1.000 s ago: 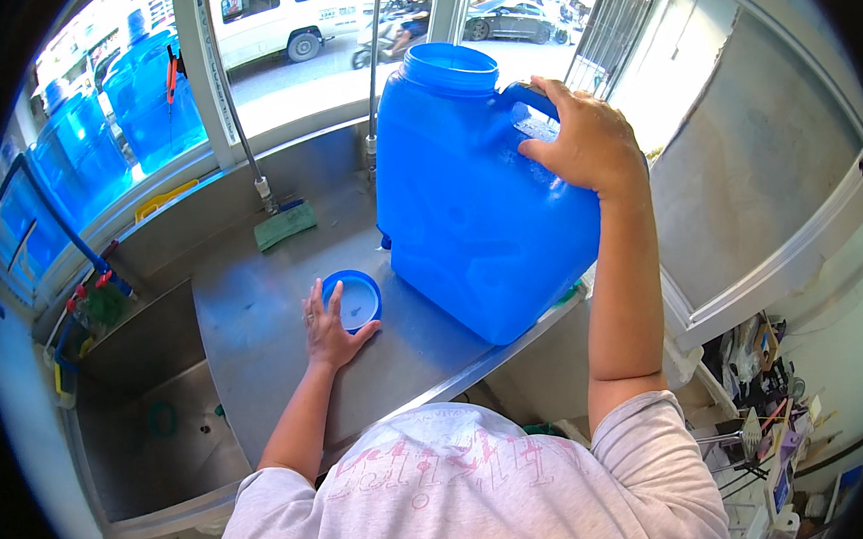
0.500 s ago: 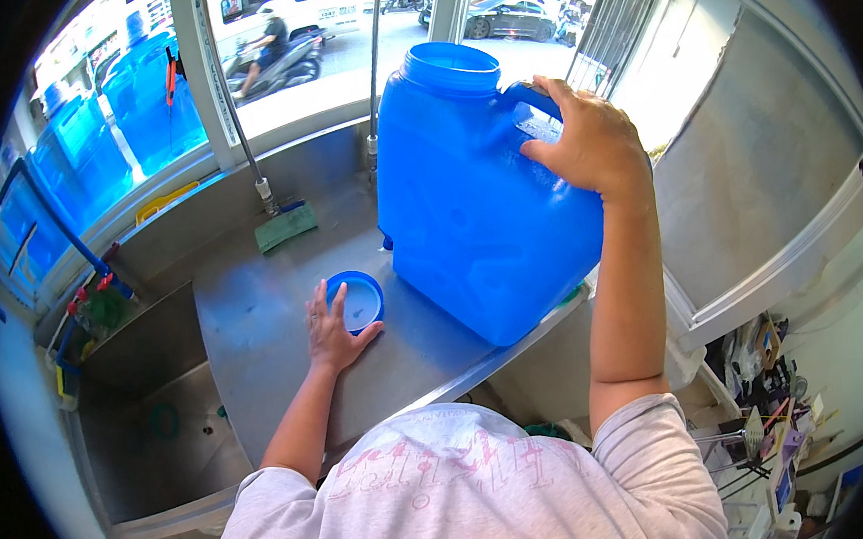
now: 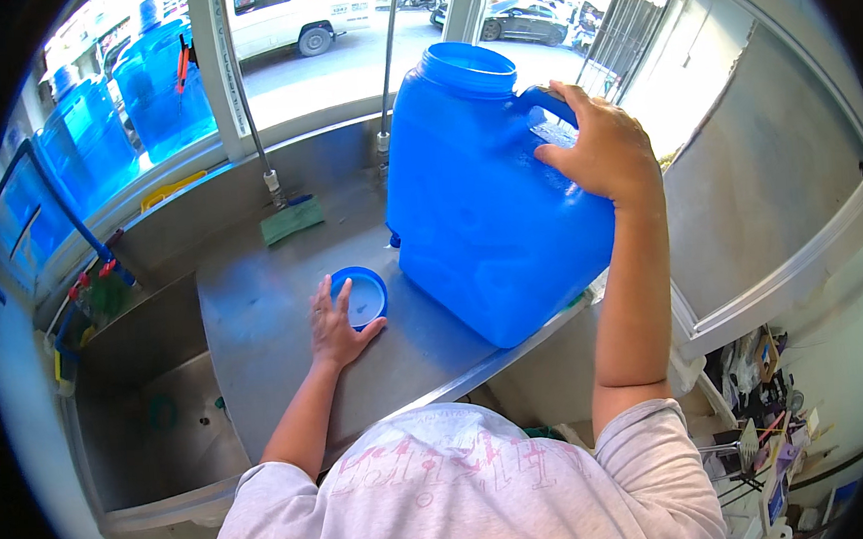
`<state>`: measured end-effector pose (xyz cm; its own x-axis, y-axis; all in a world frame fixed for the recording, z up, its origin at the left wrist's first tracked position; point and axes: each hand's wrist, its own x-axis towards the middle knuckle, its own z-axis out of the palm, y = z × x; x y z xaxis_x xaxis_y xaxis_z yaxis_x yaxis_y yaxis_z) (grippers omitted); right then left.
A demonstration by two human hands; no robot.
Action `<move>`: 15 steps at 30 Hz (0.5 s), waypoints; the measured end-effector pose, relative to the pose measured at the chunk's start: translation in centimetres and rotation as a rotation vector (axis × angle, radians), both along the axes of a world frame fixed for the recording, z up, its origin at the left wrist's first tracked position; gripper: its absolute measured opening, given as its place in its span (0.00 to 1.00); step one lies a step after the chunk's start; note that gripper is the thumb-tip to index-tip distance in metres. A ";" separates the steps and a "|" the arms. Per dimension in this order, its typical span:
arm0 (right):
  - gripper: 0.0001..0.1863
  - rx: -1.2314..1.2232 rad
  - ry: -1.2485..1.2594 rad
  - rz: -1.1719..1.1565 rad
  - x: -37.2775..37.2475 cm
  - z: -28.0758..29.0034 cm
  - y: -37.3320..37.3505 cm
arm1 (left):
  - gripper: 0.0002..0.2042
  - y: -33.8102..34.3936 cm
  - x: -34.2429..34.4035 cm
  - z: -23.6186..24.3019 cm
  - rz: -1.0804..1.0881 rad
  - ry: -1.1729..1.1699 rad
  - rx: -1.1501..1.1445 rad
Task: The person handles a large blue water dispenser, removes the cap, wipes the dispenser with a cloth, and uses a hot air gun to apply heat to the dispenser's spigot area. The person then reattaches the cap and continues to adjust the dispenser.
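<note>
My left hand (image 3: 344,326) rests on the steel counter (image 3: 258,339) with fingers spread, touching the near left rim of a round blue lid (image 3: 365,295) that lies inner side up. My right hand (image 3: 602,155) grips the top handle of a large blue plastic jug (image 3: 488,226), its fingers over the handle and thumb toward the jug's body. The jug stands upright at the right of the counter, its wide mouth (image 3: 466,65) uncapped.
A steel sink (image 3: 145,425) is at the left, with hoses (image 3: 94,241) behind it. A green pad (image 3: 292,221) lies at the back beside vertical pipes. Blue containers (image 3: 164,88) and a street show through the windows. Cluttered tools (image 3: 756,408) are at lower right.
The jug, both hands and the lid appear shifted slightly right along with the surroundings; both hands keep their places on lid and handle. The scooter seen outside has left view.
</note>
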<state>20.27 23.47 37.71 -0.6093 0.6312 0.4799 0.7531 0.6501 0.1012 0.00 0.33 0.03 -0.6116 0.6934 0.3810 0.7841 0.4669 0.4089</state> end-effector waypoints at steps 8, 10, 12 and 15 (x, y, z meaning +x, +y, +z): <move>0.44 -0.029 -0.011 0.006 0.0 0.0 0.3 | 0.48 0.0 0.1 0.0 -0.010 -0.004 0.042; 0.44 -0.015 -0.008 0.025 0.0 0.0 0.4 | 0.48 -0.1 0.1 0.1 -0.008 -0.010 0.014; 0.44 -0.006 -0.013 0.019 -0.1 0.0 0.5 | 0.48 -0.1 0.1 0.3 -0.009 -0.011 0.002; 0.44 0.005 -0.031 -0.002 -0.2 0.0 0.5 | 0.48 0.0 0.0 0.2 -0.006 -0.009 0.006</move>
